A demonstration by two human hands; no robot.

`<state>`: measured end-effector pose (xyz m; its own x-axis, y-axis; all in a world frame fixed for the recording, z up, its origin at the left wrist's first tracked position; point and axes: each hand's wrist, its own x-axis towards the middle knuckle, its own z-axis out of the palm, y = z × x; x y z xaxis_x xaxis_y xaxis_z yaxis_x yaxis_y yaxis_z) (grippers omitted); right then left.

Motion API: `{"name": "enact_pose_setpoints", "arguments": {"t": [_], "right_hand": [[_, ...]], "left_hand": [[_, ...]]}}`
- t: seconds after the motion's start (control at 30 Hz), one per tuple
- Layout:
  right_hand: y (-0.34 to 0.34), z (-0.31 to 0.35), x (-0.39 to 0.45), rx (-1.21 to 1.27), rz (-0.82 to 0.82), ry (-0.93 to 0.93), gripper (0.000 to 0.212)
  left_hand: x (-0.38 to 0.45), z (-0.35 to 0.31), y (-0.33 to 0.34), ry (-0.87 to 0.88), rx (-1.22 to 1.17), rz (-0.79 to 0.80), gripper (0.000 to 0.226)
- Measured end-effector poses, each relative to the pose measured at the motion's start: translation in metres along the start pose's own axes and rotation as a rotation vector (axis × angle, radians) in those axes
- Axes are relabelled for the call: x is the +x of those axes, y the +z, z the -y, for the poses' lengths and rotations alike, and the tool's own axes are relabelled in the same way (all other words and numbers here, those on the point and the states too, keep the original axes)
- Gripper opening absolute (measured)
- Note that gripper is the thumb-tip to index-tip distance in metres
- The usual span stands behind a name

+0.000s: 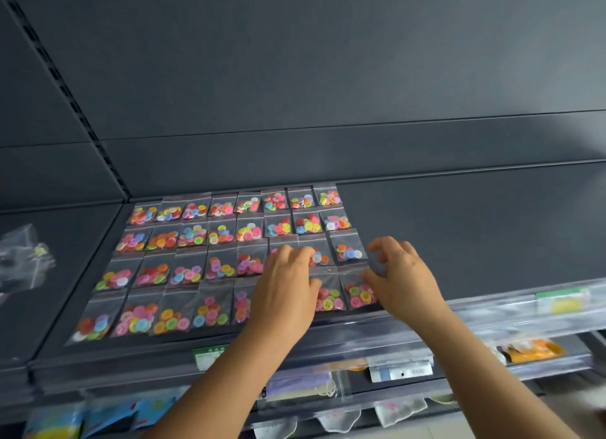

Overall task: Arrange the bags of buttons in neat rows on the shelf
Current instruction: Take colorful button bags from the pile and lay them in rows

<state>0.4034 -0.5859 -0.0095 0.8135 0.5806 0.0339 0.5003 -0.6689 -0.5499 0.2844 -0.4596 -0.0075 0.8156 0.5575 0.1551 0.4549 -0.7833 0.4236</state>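
Observation:
Several small clear bags of coloured buttons point(183, 241) lie flat in a grid of rows on the dark grey shelf point(459, 235). My left hand point(285, 291) rests palm down on bags near the right end of the two front rows, fingers spread and pressing on them. My right hand point(400, 274) hovers at the grid's right edge with curled fingers, touching the edge of a bag point(359, 294) in the front row. Another bag point(349, 250) lies just beyond the fingertips. The bags beneath my left hand are partly hidden.
Right of the grid the shelf surface is bare. A loose crumpled clear bag point(26, 258) lies on the neighbouring shelf at far left. Clear price-label strips point(492, 310) run along the shelf front. Lower shelves hold other packaged goods point(531, 348).

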Motion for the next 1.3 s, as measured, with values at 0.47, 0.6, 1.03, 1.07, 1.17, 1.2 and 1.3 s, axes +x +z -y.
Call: {"name": "enact_pose_setpoints", "arguments": {"t": [0.47,0.6,1.03,1.07,1.17,1.2,1.3], "right_hand": [[-0.002,-0.002,-0.005,-0.138,0.202,-0.206,0.024],[-0.002,-0.001,-0.003,-0.151,0.198,-0.212,0.023],[0.027,0.069,0.008,-0.18,0.21,-0.425,0.052],[0.033,0.079,0.008,-0.182,0.224,-0.457,0.055],[0.052,0.113,0.008,-0.192,0.262,-0.551,0.059],[0.059,0.126,0.007,-0.188,0.27,-0.579,0.059],[0.083,0.168,0.004,-0.166,0.297,-0.645,0.059]], "left_hand": [[-0.006,-0.001,0.009,0.163,0.047,0.176,0.03],[-0.006,-0.003,0.01,0.174,0.06,0.179,0.032],[-0.021,0.043,-0.034,-0.003,0.137,0.041,0.052],[-0.023,0.052,-0.04,-0.025,0.148,0.028,0.053],[-0.033,0.082,-0.059,-0.096,0.166,-0.003,0.056],[-0.036,0.094,-0.066,-0.119,0.167,-0.009,0.056],[-0.049,0.136,-0.089,-0.181,0.169,-0.042,0.057]]}}
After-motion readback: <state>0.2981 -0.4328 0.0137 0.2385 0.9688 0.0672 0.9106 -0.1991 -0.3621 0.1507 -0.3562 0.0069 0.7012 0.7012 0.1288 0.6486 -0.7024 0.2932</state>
